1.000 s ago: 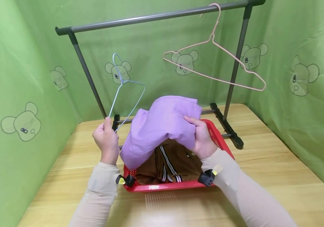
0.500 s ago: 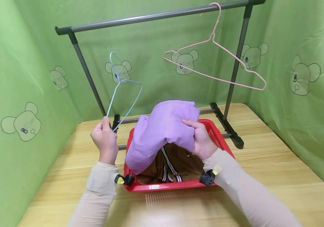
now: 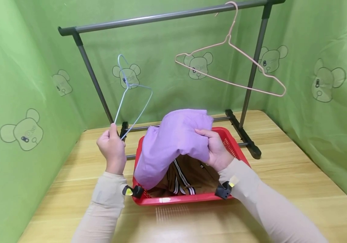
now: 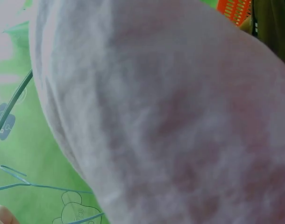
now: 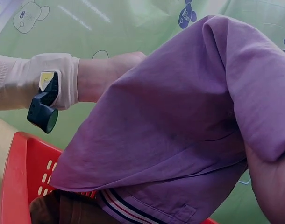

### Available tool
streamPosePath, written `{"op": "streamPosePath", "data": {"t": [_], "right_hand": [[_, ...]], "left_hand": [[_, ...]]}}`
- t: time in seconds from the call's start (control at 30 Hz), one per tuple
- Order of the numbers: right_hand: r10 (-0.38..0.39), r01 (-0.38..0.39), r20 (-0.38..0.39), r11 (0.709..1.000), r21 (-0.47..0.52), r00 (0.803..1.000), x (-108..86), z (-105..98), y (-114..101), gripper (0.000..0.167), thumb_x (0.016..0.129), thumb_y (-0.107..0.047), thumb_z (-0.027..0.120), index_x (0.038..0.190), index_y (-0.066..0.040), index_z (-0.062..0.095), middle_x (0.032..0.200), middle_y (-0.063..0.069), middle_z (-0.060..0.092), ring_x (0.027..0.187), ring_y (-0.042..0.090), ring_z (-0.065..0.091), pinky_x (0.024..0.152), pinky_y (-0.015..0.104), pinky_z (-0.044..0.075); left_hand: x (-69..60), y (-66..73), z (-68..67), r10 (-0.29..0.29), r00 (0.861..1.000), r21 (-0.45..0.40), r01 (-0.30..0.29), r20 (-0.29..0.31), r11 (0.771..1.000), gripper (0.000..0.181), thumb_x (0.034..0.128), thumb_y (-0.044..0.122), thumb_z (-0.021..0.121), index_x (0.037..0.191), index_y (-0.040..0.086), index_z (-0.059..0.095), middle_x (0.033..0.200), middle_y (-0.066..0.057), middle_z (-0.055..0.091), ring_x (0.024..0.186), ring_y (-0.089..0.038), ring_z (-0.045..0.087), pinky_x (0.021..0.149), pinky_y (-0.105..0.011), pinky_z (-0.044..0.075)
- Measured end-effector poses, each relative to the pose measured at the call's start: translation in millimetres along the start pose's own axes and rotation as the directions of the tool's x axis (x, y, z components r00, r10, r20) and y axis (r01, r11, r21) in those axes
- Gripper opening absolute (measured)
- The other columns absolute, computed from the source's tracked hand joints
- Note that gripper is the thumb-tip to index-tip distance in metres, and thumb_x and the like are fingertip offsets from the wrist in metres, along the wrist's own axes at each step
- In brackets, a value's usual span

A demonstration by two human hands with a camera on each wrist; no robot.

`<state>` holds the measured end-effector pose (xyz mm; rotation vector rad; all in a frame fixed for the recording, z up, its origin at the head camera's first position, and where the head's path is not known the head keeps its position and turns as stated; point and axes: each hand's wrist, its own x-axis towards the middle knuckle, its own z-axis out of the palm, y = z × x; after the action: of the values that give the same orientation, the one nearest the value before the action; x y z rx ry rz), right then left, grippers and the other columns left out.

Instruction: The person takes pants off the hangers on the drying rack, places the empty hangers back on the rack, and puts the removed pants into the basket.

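In the head view my left hand [image 3: 112, 148] grips a light blue wire hanger [image 3: 127, 87] by one lower corner, hook upward. My right hand [image 3: 219, 152] holds a folded purple garment [image 3: 176, 135], thumb on top and the other fingers hidden under the cloth. Its left side droops over the red basket [image 3: 179, 199]. Purple cloth [image 4: 156, 116] fills most of the left wrist view. In the right wrist view the garment [image 5: 170, 112] shows a striped band low down. A brown garment [image 3: 203, 175] with striped trim lies in the basket.
Behind the basket stands a dark metal rack [image 3: 161, 20]. A pink wire hanger [image 3: 229, 35] hangs from the right part of its bar. Green cloth walls [image 3: 24, 81] surround the wooden tabletop [image 3: 288, 175] on the left, right and back.
The purple garment has sunk a little, and its left end has drawn in toward the basket. My left hand and the blue hanger have shifted slightly left. Both holds stay the same.
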<state>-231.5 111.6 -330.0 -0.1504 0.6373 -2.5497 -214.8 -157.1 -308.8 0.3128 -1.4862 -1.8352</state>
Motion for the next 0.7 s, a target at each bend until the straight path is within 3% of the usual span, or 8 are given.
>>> {"op": "streamPosePath", "data": {"t": [0.37,0.7], "right_hand": [[0.048,-0.052,-0.049,0.995,-0.087,0.998,-1.4,-11.1,-7.9,0.014,0.099,-0.009,0.048,0.111,-0.003,0.044,0.097,0.01,0.063,0.082,0.023,0.068,0.071,0.033,0.058],[0.099,-0.109,-0.054,0.966,-0.234,0.994,-8.4,-21.4,-23.2,0.025,0.098,-0.01,0.05,0.119,-0.003,0.037,0.101,0.009,0.062,0.085,0.022,0.067,0.075,0.034,0.058]], "left_hand": [[0.4,-4.6,-2.5,-0.009,1.0,0.004,0.009,0.01,1.0,0.05,0.0983,0.019,0.055,0.052,0.015,0.037,0.041,0.005,0.036,0.035,-0.006,0.038,0.034,-0.019,0.028],[0.3,-6.8,-3.2,-0.02,1.0,0.022,0.02,0.018,1.0,0.051,0.0985,0.022,0.056,0.052,0.014,0.036,0.044,0.005,0.036,0.035,-0.006,0.038,0.033,-0.02,0.028]]}}
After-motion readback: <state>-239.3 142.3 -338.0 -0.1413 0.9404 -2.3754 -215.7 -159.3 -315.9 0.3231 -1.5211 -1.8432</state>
